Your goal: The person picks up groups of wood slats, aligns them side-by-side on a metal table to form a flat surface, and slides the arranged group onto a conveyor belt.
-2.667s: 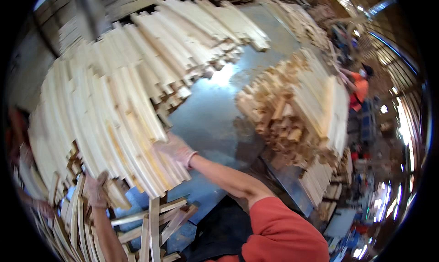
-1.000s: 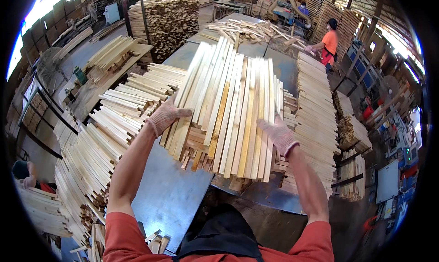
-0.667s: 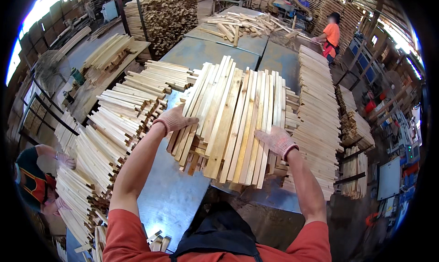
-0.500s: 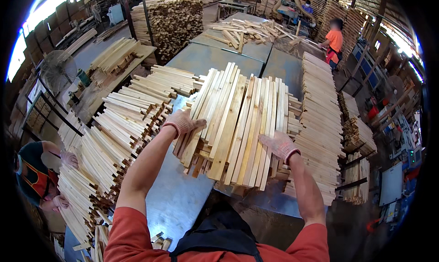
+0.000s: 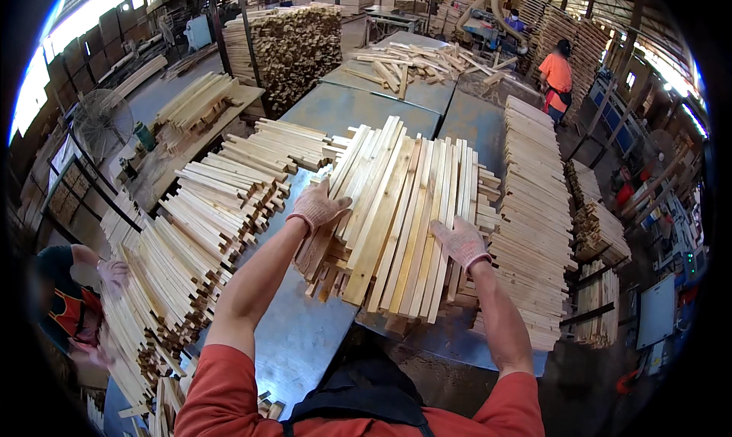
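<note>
A layer of pale wooden strips (image 5: 390, 216) lies side by side on a stack in front of me, their ends uneven. My left hand (image 5: 319, 207), in a pale knitted glove, rests against the left edge of this layer, thumb stretched over the strips. My right hand (image 5: 461, 243), gloved the same way, lies with its fingers extended on the strips at the right side. Both hands are open and touch the wood without wrapping round any strip. More strips show beneath the top layer.
Long rows of strips (image 5: 202, 243) run along the left, and another row (image 5: 531, 208) along the right. Loose strips (image 5: 412, 62) lie on the far metal table (image 5: 366, 108). One co-worker (image 5: 65, 300) stands at left, another (image 5: 557, 79) at far right.
The top strips and my hands have shifted slightly. My left hand's fingers now reach farther forward along the edge. At left, the co-worker's hands have moved a little.
</note>
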Demonstrator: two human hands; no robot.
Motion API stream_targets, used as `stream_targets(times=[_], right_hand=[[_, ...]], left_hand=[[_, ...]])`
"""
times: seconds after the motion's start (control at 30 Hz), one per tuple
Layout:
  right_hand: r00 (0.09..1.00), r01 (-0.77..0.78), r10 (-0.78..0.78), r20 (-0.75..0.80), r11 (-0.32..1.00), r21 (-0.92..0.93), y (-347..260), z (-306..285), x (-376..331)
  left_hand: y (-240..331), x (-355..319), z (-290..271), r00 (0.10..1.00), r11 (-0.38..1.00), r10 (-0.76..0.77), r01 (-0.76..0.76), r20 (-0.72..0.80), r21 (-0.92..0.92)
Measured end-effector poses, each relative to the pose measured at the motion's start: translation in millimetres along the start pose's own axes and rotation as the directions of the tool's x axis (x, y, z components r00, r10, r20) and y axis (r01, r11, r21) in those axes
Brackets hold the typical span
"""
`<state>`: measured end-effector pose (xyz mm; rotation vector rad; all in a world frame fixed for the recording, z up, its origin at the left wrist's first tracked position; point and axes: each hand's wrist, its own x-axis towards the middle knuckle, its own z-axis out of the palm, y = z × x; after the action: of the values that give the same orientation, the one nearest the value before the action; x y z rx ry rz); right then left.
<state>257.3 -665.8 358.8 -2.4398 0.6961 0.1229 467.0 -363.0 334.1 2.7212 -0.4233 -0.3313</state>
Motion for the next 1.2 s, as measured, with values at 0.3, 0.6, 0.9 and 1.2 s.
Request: stream_targets(times=[0.3, 0.6, 0.9, 1.2], right_hand=[[0.995, 0.028, -0.029, 0.097, 0.999, 0.019, -4, -10, 6], [0.999, -0.012, 0.008, -0.05, 0.997, -0.079, -11, -3, 12], [0.986, 0.086, -0.102, -0.129, 0.989, -0.124, -35, -19, 4], [0.78, 0.5, -0.581, -0.233, 0.802, -0.326, -60, -85, 94]], left_hand=[[82, -57, 42, 0.955, 0.956, 0.291, -0.293, 0.063, 0.015], [102, -52, 42, 0.982, 0.956, 0.171, -0.146, 0.081, -0.256], [125, -77, 26, 0.982, 0.96, 0.133, -0.093, 0.136, -0.263], [154, -65, 10, 0.966, 0.603, 0.23, -0.234, -0.115, -0.763]])
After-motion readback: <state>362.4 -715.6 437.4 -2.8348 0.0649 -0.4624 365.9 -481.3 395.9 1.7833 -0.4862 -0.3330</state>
